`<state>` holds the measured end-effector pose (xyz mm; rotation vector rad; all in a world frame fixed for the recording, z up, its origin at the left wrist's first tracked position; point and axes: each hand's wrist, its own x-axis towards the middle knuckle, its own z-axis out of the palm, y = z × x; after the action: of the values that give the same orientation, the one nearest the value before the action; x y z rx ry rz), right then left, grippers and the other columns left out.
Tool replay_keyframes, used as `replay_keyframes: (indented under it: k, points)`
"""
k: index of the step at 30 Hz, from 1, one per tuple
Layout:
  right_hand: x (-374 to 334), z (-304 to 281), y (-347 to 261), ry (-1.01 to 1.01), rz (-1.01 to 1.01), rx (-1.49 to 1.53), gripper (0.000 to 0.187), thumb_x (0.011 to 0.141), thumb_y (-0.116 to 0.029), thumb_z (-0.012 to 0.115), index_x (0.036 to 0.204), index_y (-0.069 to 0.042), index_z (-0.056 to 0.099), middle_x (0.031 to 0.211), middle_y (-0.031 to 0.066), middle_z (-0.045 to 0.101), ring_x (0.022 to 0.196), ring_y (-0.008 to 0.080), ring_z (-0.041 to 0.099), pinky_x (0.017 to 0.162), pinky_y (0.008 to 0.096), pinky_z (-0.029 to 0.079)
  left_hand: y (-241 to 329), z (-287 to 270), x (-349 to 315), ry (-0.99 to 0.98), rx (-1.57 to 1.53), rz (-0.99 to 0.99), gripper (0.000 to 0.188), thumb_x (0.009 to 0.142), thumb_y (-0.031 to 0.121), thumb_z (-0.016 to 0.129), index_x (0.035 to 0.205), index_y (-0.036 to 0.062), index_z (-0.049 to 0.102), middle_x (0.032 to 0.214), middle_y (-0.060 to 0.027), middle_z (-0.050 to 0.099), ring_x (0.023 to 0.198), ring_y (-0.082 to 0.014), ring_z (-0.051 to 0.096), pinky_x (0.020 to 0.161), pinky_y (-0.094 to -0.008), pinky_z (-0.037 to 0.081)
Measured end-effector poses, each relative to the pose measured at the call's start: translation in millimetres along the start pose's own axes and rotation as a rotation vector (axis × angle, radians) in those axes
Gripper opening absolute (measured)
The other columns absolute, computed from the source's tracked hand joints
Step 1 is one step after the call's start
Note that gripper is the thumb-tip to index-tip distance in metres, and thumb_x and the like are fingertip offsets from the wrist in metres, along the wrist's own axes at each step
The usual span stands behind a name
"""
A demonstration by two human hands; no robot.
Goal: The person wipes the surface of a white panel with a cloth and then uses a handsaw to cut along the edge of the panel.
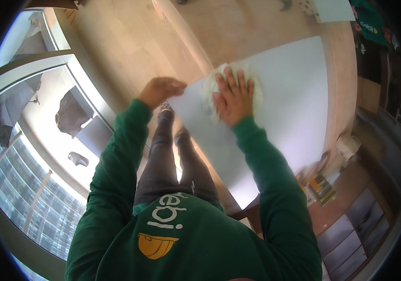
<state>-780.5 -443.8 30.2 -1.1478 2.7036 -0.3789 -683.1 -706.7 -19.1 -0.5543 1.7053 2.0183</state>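
My right hand (pixel 234 97) lies flat on a bunched whitish cloth (pixel 258 96), its fingers spread and pressing down. Beneath the cloth is a large, smooth white panel (pixel 287 107) with straight edges. My left hand (pixel 163 92) is by the panel's left corner, its fingers bent and close together. Whether those fingers grip the panel's edge or anything else cannot be made out.
A tall window (pixel 64 117) with a pale frame fills the left side. Wooden floor (pixel 125 42) stretches ahead. To the right are a white bag (pixel 348 146), books (pixel 321 189) and a grey-fronted cabinet (pixel 338 234). Another person's green sleeve (pixel 368 23) shows at upper right.
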Motion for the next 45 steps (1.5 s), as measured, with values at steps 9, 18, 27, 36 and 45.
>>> replay_keyframes:
  k: [9, 18, 27, 36, 45]
  points:
    - [-11.6, -9.0, 5.0, -0.041, 0.018, 0.025, 0.05, 0.094, -0.027, 0.054, 0.143, -0.02, 0.052, 0.156, 0.0077, 0.042, 0.146, 0.0387, 0.031, 0.118, 0.0625, 0.012, 71.3, 24.3, 66.3, -0.173, 0.295, -0.004, 0.028, 0.089, 0.017, 0.068, 0.113, 0.0063, 0.074, 0.107, -0.0121, 0.074, 0.096, -0.0188, 0.069, 0.087, -0.0323, 0.053]
    - [-12.1, -8.6, -5.0, -0.024, 0.036, 0.035, 0.053, 0.091, -0.023, 0.055, 0.143, -0.023, 0.052, 0.157, 0.0062, 0.039, 0.146, 0.0394, 0.029, 0.116, 0.0662, 0.01, 86.6, 41.0, 47.8, -0.104, 0.205, -0.11, 0.027, 0.087, 0.014, 0.068, 0.112, 0.0036, 0.074, 0.104, -0.0148, 0.074, 0.094, -0.0217, 0.069, 0.086, -0.0321, 0.053]
    - [3.3, -10.5, -2.4, -0.008, 0.057, 0.075, 0.055, 0.088, -0.02, 0.056, 0.142, -0.024, 0.054, 0.156, 0.0061, 0.04, 0.146, 0.0395, 0.029, 0.115, 0.068, 0.008, 76.2, 40.0, 54.0, -0.1, 0.135, -0.107, 0.027, 0.084, 0.012, 0.07, 0.108, 0.0023, 0.075, 0.1, -0.0158, 0.074, 0.092, -0.0216, 0.069, 0.084, -0.0322, 0.053]
    - [6.5, -13.7, 3.0, -0.008, 0.01, 0.069, 0.054, 0.089, -0.022, 0.055, 0.142, -0.024, 0.054, 0.156, 0.0054, 0.04, 0.147, 0.0389, 0.028, 0.115, 0.0683, 0.008, 75.4, 39.3, 57.8, -0.109, 0.186, -0.094, 0.026, 0.083, 0.009, 0.069, 0.108, 0.0017, 0.075, 0.101, -0.0139, 0.074, 0.092, -0.0205, 0.068, 0.083, -0.0309, 0.053]
    - [11.9, -9.2, 21.4, 0.04, 0.093, -0.014, 0.048, 0.096, -0.032, 0.051, 0.143, -0.025, 0.052, 0.157, 0.0054, 0.039, 0.146, 0.0389, 0.03, 0.115, 0.0681, 0.012, 72.7, 35.7, 56.6, -0.116, 0.169, -0.139, 0.028, 0.086, 0.007, 0.071, 0.113, -0.0004, 0.072, 0.103, -0.0117, 0.074, 0.095, -0.0176, 0.068, 0.086, -0.0311, 0.053]
